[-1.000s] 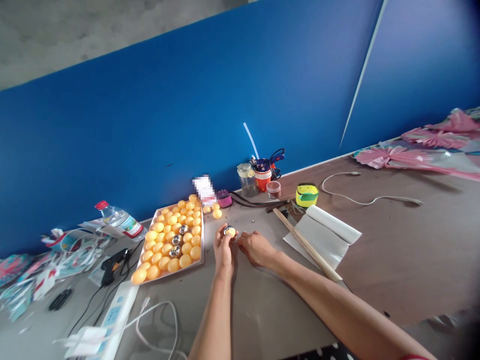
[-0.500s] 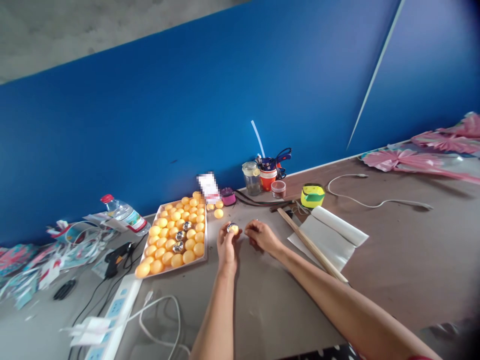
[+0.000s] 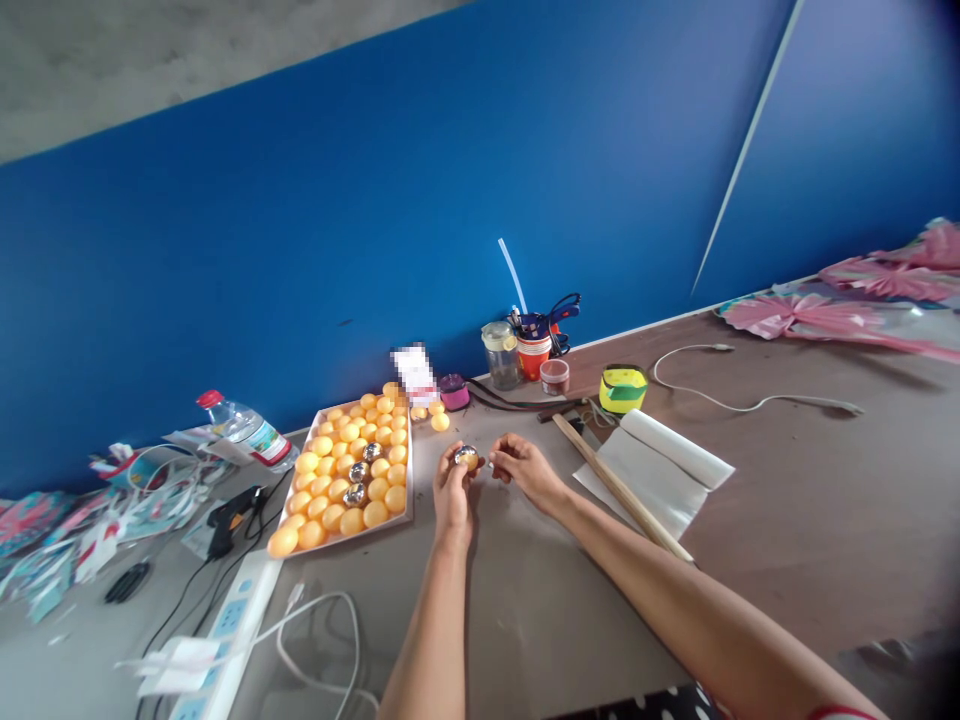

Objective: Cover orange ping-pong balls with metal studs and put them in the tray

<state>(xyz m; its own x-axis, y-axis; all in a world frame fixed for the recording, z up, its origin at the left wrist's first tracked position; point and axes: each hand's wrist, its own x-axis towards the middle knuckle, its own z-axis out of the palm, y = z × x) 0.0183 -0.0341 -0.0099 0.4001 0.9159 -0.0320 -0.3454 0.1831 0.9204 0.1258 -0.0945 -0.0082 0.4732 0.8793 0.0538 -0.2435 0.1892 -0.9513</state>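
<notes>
Between the fingers of my left hand (image 3: pixel 452 500) is a ball (image 3: pixel 466 457), shiny silver on top with orange showing on its lower part. Just to its right, my right hand (image 3: pixel 526 472) is pinched closed, with a small pale bit (image 3: pixel 491 464) at the fingertips, too small to name. The two hands are close together above the table but apart. Left of them is a shallow white tray (image 3: pixel 409 512) of orange balls, with several silver-covered balls (image 3: pixel 355 495) among them. A loose orange ball (image 3: pixel 440 423) rests beyond my left hand.
A wooden stick (image 3: pixel 622 490) lies over a silvery sheet (image 3: pixel 660 470) at the right. Behind stand a yellow-green roll (image 3: pixel 623 390), a small jar (image 3: pixel 555 377) and a red-and-white cup (image 3: pixel 534 358). On the left are a power strip (image 3: pixel 232 615), glue gun (image 3: pixel 229 522) and bottle (image 3: pixel 251 430).
The ball has turned in my left hand and shows more silver on top. My right fingers have lifted slightly, and the pale bit at their tips now shows.
</notes>
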